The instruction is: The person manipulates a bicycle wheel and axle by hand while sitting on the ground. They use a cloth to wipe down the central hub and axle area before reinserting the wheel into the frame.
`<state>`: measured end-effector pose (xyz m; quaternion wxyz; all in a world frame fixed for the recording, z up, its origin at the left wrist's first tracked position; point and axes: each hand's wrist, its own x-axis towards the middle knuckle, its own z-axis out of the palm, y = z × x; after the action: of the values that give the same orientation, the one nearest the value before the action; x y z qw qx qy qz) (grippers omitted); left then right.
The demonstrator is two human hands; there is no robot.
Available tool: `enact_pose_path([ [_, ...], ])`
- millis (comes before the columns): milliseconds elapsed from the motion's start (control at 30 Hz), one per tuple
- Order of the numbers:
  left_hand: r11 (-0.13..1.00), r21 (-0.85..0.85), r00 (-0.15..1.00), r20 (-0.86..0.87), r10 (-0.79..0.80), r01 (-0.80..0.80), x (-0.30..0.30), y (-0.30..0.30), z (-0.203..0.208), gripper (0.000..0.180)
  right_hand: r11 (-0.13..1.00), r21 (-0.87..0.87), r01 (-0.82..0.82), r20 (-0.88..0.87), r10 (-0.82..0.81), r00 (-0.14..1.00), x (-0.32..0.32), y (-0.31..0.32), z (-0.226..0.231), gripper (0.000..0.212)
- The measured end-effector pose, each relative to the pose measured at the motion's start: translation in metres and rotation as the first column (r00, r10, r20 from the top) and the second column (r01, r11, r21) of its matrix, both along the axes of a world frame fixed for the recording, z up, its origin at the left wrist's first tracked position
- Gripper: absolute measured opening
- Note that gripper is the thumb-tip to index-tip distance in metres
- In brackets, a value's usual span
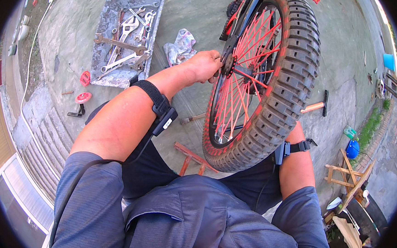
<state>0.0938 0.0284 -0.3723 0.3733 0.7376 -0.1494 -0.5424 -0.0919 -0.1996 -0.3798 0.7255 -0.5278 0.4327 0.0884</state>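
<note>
Wheel (289,87) with red spokes, tilted before the person's dark-trousered legs (143,171), perhaps angled so that its dark central fitting (228,63) faces the left hand (208,67). That hand's fingers are curled narrow at the fitting; what they grasp cannot be told. Right hand: hidden behind the wheel, state unknown. Tool tray (118,0), probably placed for left-side reach, has its far end cut off.
</note>
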Motion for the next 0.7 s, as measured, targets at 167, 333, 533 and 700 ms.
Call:
enact_pose_path([
  [167,0.999,-0.035,0.999,0.03,0.038,-0.037,-0.003,0.001,-0.005,0.034,0.998,0.045,0.033,-0.003,-0.033,0.999,-0.017,0.01,0.01,0.018],
  [333,0.997,-0.057,0.999,-0.012,0.05,-0.05,0.003,0.004,-0.01,0.031,0.99,0.118,0.074,0.035,-0.079,0.996,0.0,0.018,0.004,0.017],
  [533,0.948,-0.173,0.945,-0.242,0.221,-0.266,-0.002,0.016,-0.028,0.032,0.993,0.116,-0.01,0.064,0.003,0.998,0.012,0.017,0.007,0.021],
  [700,0.872,-0.221,0.826,-0.481,0.292,-0.437,0.0,0.025,-0.04,0.031,0.994,0.073,-0.077,0.1,0.069,0.993,0.01,0.016,-0.001,0.027],
])
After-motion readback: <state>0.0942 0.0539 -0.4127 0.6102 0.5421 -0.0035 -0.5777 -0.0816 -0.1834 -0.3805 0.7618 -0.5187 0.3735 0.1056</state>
